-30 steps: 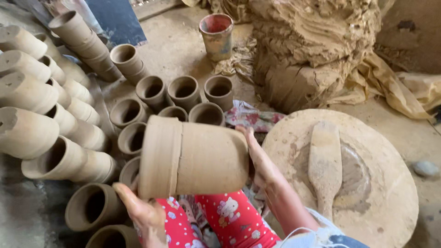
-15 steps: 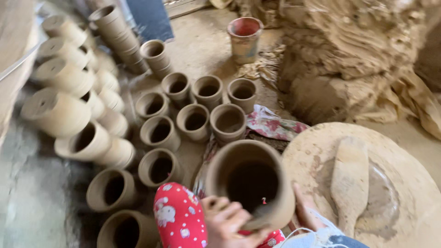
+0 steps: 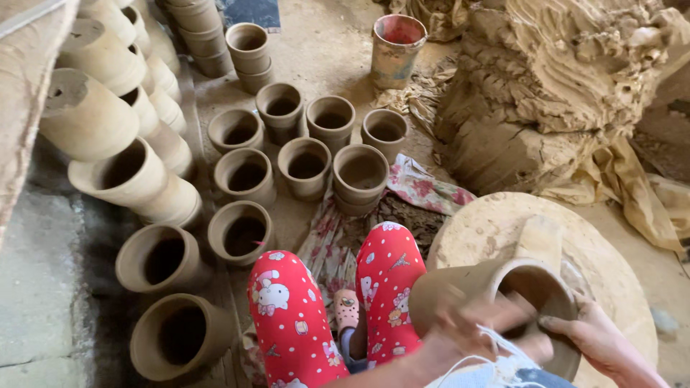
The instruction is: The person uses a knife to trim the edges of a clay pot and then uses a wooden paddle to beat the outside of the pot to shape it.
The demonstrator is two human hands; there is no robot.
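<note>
Pot lies tilted over the wheel, right of your knees. Your right hand clasps its rim; your blurred left hand presses its side. Bare wheel rim shows beyond; upright pots crowd the floor leftward.

The floor is bare, dusty earth or concrete, pale brown and littered with dried clay crumbs. Unfired clay pots stand upright on it in loose rows, and more pots lie stacked on their sides along the left. A rough grey stone or concrete ledge runs down the left edge. At the top stands a stained metal can with a reddish inside. A big heap of raw clay fills the upper right, resting on crumpled tan sheeting. A flowered cloth lies spread on the floor. Daylight is soft and even
</note>
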